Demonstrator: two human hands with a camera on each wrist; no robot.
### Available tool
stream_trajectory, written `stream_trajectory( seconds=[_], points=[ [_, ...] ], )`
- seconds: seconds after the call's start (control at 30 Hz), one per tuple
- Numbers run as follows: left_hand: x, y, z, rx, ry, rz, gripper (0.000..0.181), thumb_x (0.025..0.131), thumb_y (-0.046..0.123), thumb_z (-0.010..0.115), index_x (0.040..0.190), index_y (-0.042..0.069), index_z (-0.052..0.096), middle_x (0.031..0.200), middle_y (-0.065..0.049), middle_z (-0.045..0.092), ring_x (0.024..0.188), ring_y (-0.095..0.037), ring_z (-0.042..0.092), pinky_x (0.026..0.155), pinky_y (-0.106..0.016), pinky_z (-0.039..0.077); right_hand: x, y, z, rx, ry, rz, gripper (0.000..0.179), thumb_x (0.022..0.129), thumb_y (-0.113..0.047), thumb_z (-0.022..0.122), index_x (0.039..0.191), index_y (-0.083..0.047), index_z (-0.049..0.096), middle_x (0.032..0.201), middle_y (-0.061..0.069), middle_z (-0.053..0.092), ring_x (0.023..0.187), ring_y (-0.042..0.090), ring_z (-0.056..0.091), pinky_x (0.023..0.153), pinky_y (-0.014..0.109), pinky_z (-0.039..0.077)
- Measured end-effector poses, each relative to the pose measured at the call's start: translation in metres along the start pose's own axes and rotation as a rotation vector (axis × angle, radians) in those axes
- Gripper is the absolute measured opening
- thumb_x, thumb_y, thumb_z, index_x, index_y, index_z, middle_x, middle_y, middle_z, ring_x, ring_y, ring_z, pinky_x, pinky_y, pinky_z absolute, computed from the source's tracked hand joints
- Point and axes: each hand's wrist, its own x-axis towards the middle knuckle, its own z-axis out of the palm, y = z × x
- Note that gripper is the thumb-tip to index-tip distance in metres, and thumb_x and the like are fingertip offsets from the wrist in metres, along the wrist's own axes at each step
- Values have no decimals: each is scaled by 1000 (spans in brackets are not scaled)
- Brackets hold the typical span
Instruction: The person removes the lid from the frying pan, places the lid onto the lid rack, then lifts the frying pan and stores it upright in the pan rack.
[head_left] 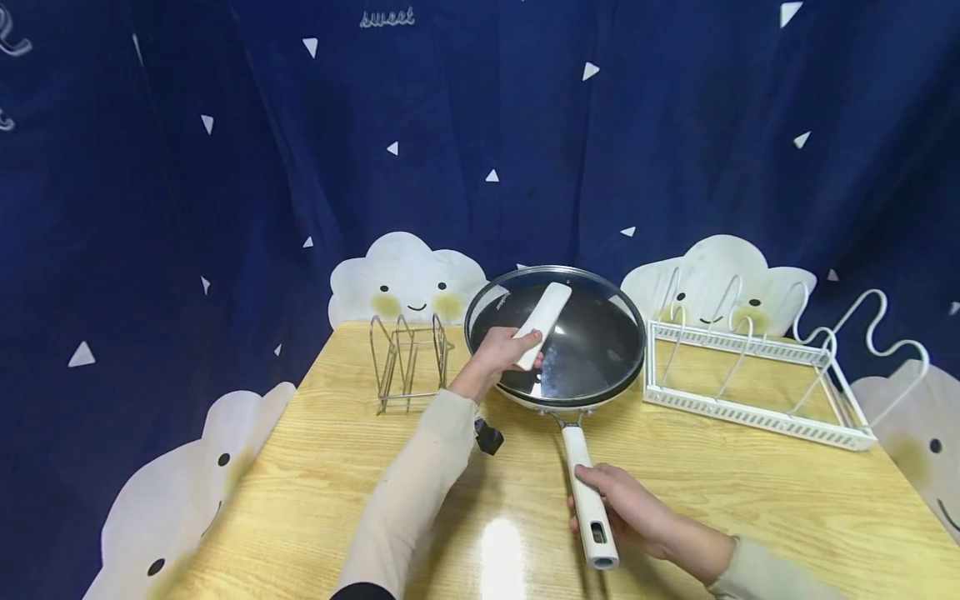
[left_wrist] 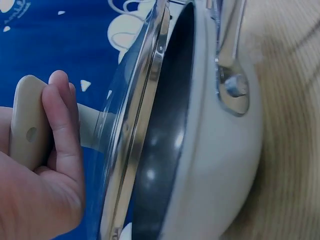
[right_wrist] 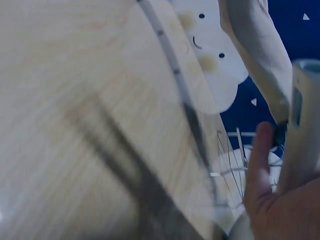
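Note:
My left hand [head_left: 506, 348] grips the long white handle [head_left: 552, 305] of a round glass lid [head_left: 596, 333]. Beneath the lid is a frying pan [left_wrist: 220, 150] with a pale outside and a dark inside. In the left wrist view a gap shows between the lid's metal rim [left_wrist: 132, 160] and the pan, so the lid is apart from it on that side. My right hand [head_left: 633, 507] holds the pan's white handle [head_left: 581, 454], thumb along its top. The right wrist view catches only part of the right hand [right_wrist: 270, 200] beside that handle [right_wrist: 305, 150].
A metal wire rack [head_left: 412, 395] stands on the wooden table [head_left: 322, 475] to the left of the pan. On the right is a white rack [head_left: 757, 419] with wavy wire dividers. A dark blue curtain [head_left: 450, 108] with clouds and triangles hangs behind the table.

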Motion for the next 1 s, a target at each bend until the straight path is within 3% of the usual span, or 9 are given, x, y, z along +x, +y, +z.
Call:
stream_trajectory(
  seconds=[0.2, 0.33, 0.6, 0.8, 1.0],
  points=[
    [-15, 14, -9, -13, 27, 13, 27, 92, 13, 62, 105, -10, 58, 72, -13, 64, 57, -14, 63, 57, -27, 55, -4, -11, -14, -192, 231, -24, 56, 98, -34, 45, 124, 13, 30, 110, 21, 51, 87, 21, 58, 70, 33, 50],
    [-27, 23, -14, -25, 46, 42, 27, 90, 11, 64, 106, -10, 57, 73, -13, 65, 57, -13, 63, 56, -26, 55, -6, -23, -26, -268, 332, -52, 55, 98, -30, 44, 128, 14, 30, 124, 29, 43, 97, 27, 54, 70, 32, 49],
    [-49, 36, -27, 20, 112, 152, 28, 91, 12, 63, 110, -8, 59, 69, -10, 64, 55, -13, 63, 58, -37, 56, -5, -55, -44, -368, 375, -144, 48, 100, -28, 42, 127, 11, 32, 122, 21, 43, 104, 28, 50, 74, 33, 44],
    [-63, 44, -36, 45, 162, 189, 31, 93, 14, 61, 114, -9, 59, 68, -11, 65, 53, -14, 63, 52, -27, 54, -2, -79, -48, -363, 395, -208, 46, 100, -27, 42, 126, 10, 34, 111, 11, 49, 89, 12, 53, 70, 29, 45],
    [-77, 49, -45, 60, 220, 207, 34, 93, 14, 60, 120, -8, 57, 70, -14, 66, 54, -16, 64, 53, -27, 55, 2, -94, -45, -339, 363, -266, 42, 101, -25, 41, 124, 10, 35, 103, 7, 53, 81, 9, 56, 67, 27, 46]
  ],
)
